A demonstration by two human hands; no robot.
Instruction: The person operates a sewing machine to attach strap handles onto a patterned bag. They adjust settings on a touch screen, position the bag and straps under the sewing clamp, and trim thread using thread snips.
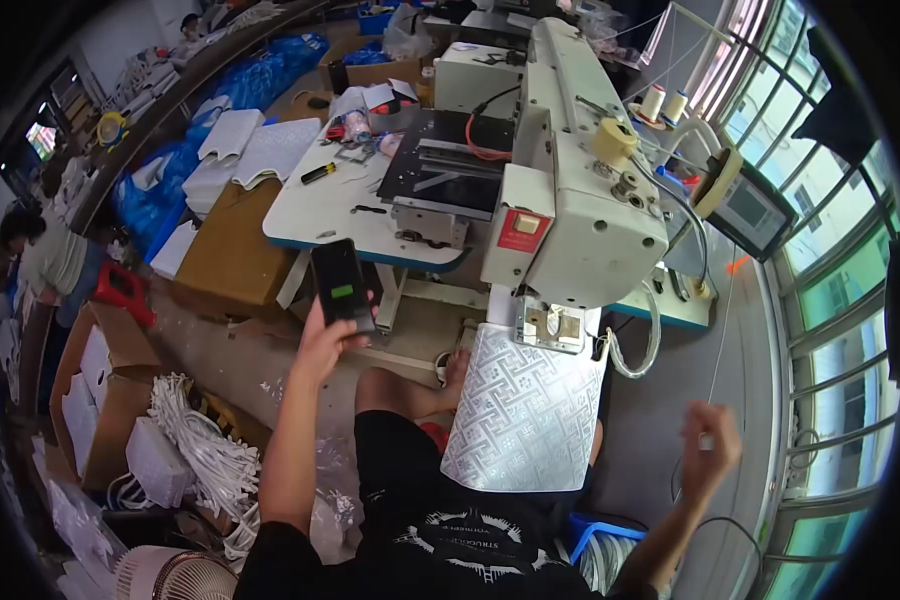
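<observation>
A dark phone [340, 280] with a green battery mark on its screen is held upright in my left hand [330, 338], beside the front edge of the white table. My right hand [710, 440] is raised at the right with its fingers curled; whether anything is inside them is too small to tell. A silvery patterned panel [525, 410] hangs over my lap, its top edge under the metal clamp [550, 326] of the large white sewing machine [590, 235]. Neither hand touches the panel.
The white table [295, 210] carries a black plate [450, 165] and small tools. At left are cardboard boxes [220, 250], a bundle of white cords [205, 450], a fan [175, 575] and another person [55, 255]. A control screen [755, 210] and barred windows stand right.
</observation>
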